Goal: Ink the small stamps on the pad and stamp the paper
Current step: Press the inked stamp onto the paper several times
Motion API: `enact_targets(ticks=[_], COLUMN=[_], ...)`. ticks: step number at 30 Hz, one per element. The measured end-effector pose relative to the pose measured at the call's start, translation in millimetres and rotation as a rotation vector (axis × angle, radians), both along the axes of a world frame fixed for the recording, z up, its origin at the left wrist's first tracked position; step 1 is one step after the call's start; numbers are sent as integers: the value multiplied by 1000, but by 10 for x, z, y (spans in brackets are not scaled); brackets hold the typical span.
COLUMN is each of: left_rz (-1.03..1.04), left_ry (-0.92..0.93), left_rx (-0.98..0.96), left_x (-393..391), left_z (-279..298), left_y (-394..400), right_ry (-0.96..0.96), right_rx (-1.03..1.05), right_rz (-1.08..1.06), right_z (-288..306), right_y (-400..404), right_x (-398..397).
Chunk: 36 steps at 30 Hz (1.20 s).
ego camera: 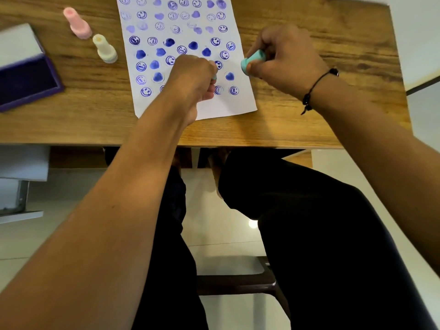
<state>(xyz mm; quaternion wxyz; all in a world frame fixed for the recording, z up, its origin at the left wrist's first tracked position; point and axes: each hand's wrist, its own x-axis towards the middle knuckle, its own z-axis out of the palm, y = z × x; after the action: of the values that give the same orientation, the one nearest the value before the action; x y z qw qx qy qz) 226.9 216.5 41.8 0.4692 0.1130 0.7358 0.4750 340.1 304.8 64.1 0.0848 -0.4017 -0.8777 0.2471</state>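
Observation:
A white paper (214, 108) covered with several blue smiley and heart prints lies on the wooden table (95, 120). My left hand (192, 79) is closed in a fist over the paper's lower middle, gripping a small stamp of which only a teal tip (214, 77) shows. My right hand (285, 60) hovers at the paper's right edge, shut on a teal stamp (252, 60) that lies sideways in my fingers. An open purple ink pad (26, 79) sits at the far left.
A pink stamp (77, 23) and a cream stamp (104, 48) stand on the table between the ink pad and the paper. The table's front edge runs just below the paper. My legs and a chair are below.

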Motion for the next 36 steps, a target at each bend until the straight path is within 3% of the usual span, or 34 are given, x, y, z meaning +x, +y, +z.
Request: enact_targets(ticks=[6, 11, 15, 26, 30, 32, 36], left_rz=[27, 117, 186, 269, 312, 332, 463], left_ry=[-72, -359, -454, -361, -390, -311, 1], left_rx=[78, 219, 337, 318, 288, 193, -116], left_x=[-39, -173, -380, -844, -969, -1049, -1217], left_z=[21, 136, 187, 175, 134, 120, -2], left_y=[-46, -173, -374, -882, -1063, -1100, -1105], right_ry=[36, 291, 398, 332, 323, 276, -58], right_rx=[-81, -386, -505, -549, -533, -479, 41], right_rz=[-16, -69, 3, 108, 149, 184, 405], right_z=[29, 108, 160, 95, 3, -67, -283], right_y=[-39, -159, -333, -757, -911, -971, -1055], right_x=[-95, -282, -518, -1180, -1385, -1511, -1769])
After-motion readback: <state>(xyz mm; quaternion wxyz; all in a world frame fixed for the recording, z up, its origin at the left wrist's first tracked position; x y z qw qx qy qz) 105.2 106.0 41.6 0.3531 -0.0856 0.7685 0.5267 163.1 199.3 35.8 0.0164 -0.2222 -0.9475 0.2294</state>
